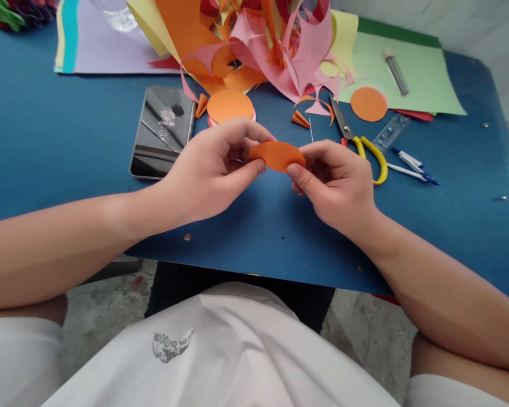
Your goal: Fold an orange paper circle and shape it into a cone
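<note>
1. The smooth blue table (246,243) has its front edge at the person's lap; bare blue surface lies between that edge and the hands.
2. The left hand (212,172) pinches the left end of an orange paper disc (276,154), thumb in front and fingers curled behind.
3. The right hand (341,183) pinches the other end, fingers bent in. The disc is held up between them, above the table; whether it is folded I cannot tell.
4. Left of the hands lies a glossy phone (159,124); to the right, yellow-handled scissors (345,131) and slim white pens (407,171).
5. Beyond sit stacked paper circles (230,104), orange over pink, and a pointed orange cone (300,119).
6. Farthest, curling paper offcuts (258,39) heap up loosely.
</note>
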The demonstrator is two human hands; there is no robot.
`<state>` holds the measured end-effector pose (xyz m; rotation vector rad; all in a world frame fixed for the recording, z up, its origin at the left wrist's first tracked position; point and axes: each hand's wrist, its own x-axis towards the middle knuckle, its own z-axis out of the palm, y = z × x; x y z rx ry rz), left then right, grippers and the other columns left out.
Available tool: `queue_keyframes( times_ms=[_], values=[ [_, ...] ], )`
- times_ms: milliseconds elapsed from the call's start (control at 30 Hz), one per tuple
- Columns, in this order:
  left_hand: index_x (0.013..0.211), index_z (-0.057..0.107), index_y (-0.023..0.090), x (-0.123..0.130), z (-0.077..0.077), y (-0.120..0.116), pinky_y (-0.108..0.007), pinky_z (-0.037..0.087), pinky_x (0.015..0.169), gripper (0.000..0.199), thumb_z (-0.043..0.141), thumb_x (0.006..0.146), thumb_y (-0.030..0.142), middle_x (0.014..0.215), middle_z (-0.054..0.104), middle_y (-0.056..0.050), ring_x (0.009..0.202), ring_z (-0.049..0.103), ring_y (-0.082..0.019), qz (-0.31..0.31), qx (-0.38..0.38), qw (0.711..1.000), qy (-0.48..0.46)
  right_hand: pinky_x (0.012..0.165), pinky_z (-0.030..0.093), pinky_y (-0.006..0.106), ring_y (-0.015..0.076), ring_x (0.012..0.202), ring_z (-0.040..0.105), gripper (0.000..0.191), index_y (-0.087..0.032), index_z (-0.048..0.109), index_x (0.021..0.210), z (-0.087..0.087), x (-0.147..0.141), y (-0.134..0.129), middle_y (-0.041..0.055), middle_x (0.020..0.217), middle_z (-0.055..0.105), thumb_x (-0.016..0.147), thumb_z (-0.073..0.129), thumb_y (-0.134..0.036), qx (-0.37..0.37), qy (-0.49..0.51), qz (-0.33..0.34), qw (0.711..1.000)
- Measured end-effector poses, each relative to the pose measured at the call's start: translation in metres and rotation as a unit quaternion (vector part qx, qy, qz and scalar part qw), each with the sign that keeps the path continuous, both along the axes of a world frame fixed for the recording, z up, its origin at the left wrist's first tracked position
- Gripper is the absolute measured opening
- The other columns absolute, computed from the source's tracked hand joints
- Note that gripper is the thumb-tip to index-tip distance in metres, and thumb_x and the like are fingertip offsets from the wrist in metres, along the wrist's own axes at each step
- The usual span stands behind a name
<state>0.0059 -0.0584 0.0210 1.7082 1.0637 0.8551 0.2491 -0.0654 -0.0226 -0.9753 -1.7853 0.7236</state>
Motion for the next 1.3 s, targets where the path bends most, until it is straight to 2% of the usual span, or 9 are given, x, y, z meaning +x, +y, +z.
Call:
queue_keyframes(
  times_ms=[100,233,333,533,733,867,1067,1200,1300],
  values=[
    [0.111,0.075,0.025,0.000,0.001,0.000,-0.039,0.064,0.093,0.014,0.082,0.098,0.026,0.106,0.077,-0.003,0.095,0.072,-0.022,0.020,0.006,0.999,0.036,0.067,0.063,0.035,0.0188,0.078,0.074,0.023,-0.026,0.077,0.103,0.007,-0.002,-0.003,0.0027,0.089,0.077,0.112,0.074,-0.047,0.035,-0.024,0.016,0.999],
    [0.110,0.081,0.025,-0.001,-0.002,0.001,-0.038,0.060,0.085,0.012,0.080,0.101,0.032,0.099,0.075,-0.004,0.087,0.066,-0.020,0.006,0.042,0.998,0.039,0.064,0.060,0.036,0.0209,0.082,0.075,0.024,-0.027,0.079,0.099,0.015,-0.001,-0.005,0.0067,0.095,0.081,0.115,0.068,-0.040,0.120,-0.076,-0.003,0.990],
    [0.118,0.082,0.021,0.000,-0.001,0.000,-0.037,0.063,0.096,0.017,0.075,0.103,0.027,0.111,0.081,-0.005,0.098,0.073,-0.022,-0.008,0.026,0.998,0.057,0.063,0.057,0.038,0.0212,0.078,0.071,0.024,-0.027,0.079,0.096,0.017,0.001,-0.005,0.0072,0.094,0.081,0.115,0.067,-0.036,0.161,-0.101,-0.014,0.982],
    [0.114,0.082,0.024,0.002,0.001,0.000,-0.039,0.067,0.102,0.017,0.077,0.098,0.024,0.117,0.085,-0.004,0.105,0.078,-0.022,0.008,0.007,1.000,-0.008,0.062,0.058,0.040,0.0213,0.071,0.065,0.023,-0.027,0.081,0.098,0.011,0.002,-0.004,0.0078,0.093,0.080,0.113,0.067,-0.036,0.139,-0.134,-0.019,0.981],
    [0.117,0.076,0.026,0.004,0.008,0.000,-0.046,0.072,0.107,0.017,0.078,0.102,0.019,0.119,0.083,-0.001,0.101,0.083,-0.018,0.033,-0.159,0.975,-0.154,0.060,0.056,0.042,0.0214,0.068,0.062,0.026,-0.028,0.078,0.091,0.012,-0.001,-0.007,0.0064,0.084,0.074,0.113,0.070,-0.040,0.157,-0.113,-0.072,0.978],
    [0.111,0.076,0.028,0.006,0.011,-0.003,-0.044,0.074,0.109,0.016,0.078,0.100,0.017,0.107,0.083,0.002,0.108,0.087,-0.019,0.047,-0.193,0.968,-0.151,0.065,0.059,0.044,0.0211,0.065,0.060,0.029,-0.029,0.078,0.090,0.016,-0.004,-0.013,0.0066,0.084,0.074,0.114,0.069,-0.043,0.158,-0.128,-0.089,0.975],
    [0.103,0.074,0.027,0.007,0.008,-0.007,-0.042,0.076,0.105,0.024,0.087,0.088,0.014,0.107,0.084,0.002,0.109,0.087,-0.021,0.047,-0.185,0.968,-0.163,0.062,0.058,0.039,0.0192,0.066,0.063,0.022,-0.027,0.077,0.090,0.016,-0.007,-0.015,0.0057,0.084,0.076,0.111,0.071,-0.028,0.181,-0.128,-0.069,0.973],
    [0.108,0.072,0.025,0.005,0.007,-0.005,-0.043,0.072,0.114,0.027,0.089,0.090,0.014,0.110,0.085,0.001,0.113,0.085,-0.020,0.041,-0.178,0.972,-0.146,0.060,0.058,0.037,0.0172,0.063,0.061,0.022,-0.026,0.075,0.089,0.013,-0.008,-0.013,0.0046,0.084,0.077,0.110,0.072,-0.030,0.171,-0.114,-0.068,0.976],
    [0.113,0.069,0.027,0.006,0.005,-0.001,-0.041,0.071,0.115,0.027,0.083,0.094,0.014,0.109,0.086,0.002,0.114,0.086,-0.019,0.039,-0.215,0.966,-0.140,0.057,0.056,0.035,0.0162,0.061,0.060,0.023,-0.026,0.075,0.087,0.013,-0.008,-0.014,0.0039,0.082,0.077,0.109,0.074,-0.030,0.170,-0.106,-0.071,0.977]
  ],
)
